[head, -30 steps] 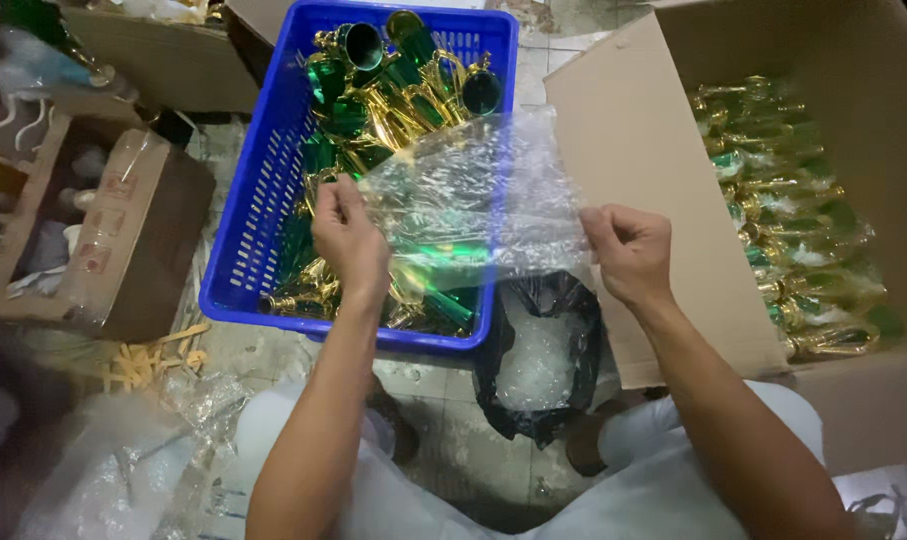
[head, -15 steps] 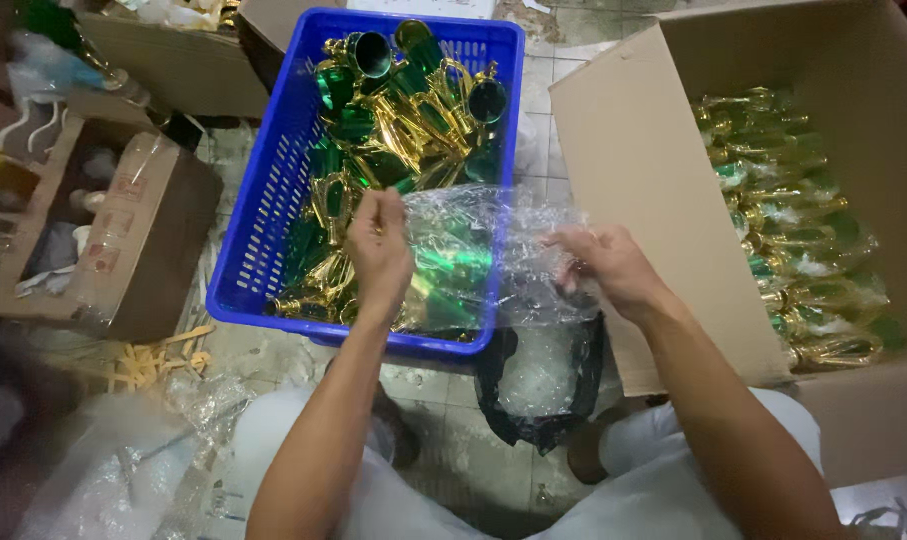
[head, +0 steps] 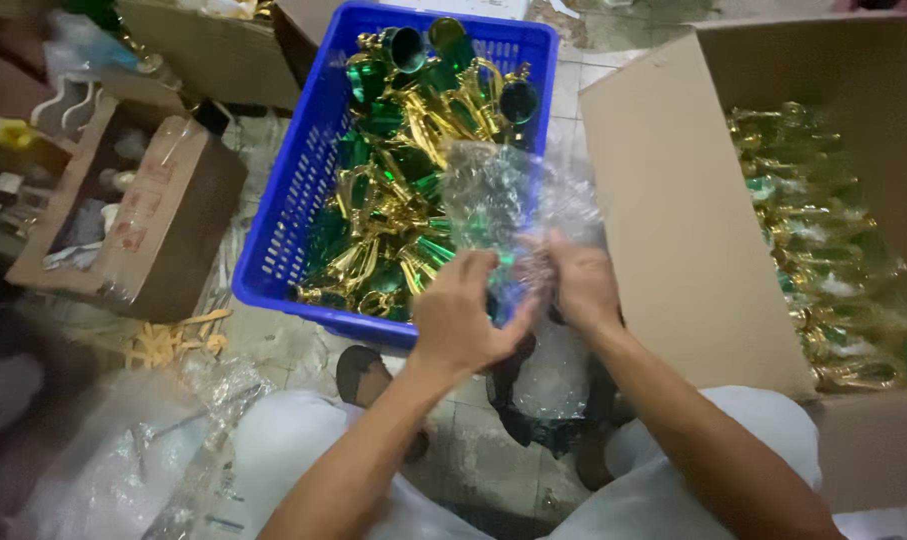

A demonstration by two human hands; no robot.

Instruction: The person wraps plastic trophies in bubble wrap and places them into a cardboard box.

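Observation:
My left hand (head: pixel 463 315) and my right hand (head: pixel 578 285) meet in front of me, both gripping a crumpled clear plastic bag (head: pixel 503 200) that stands up above the fingers. Something green shows inside the bag between the hands. Just beyond them is a blue plastic crate (head: pixel 293 200) full of green and gold trophy cups (head: pixel 403 190). To the right, an open cardboard box (head: pixel 673 220) holds wrapped green and gold cups (head: pixel 823 250).
A small brown carton (head: pixel 163 220) with odd items stands at the left. Another cardboard box (head: pixel 213 50) is at the back. Loose clear plastic (head: pixel 133 450) lies at the lower left. A black bag with clear plastic (head: pixel 548 400) sits between my knees.
My hands have come together from spread apart, bunching the plastic sheet into a bag shape. The view has shifted slightly to the left.

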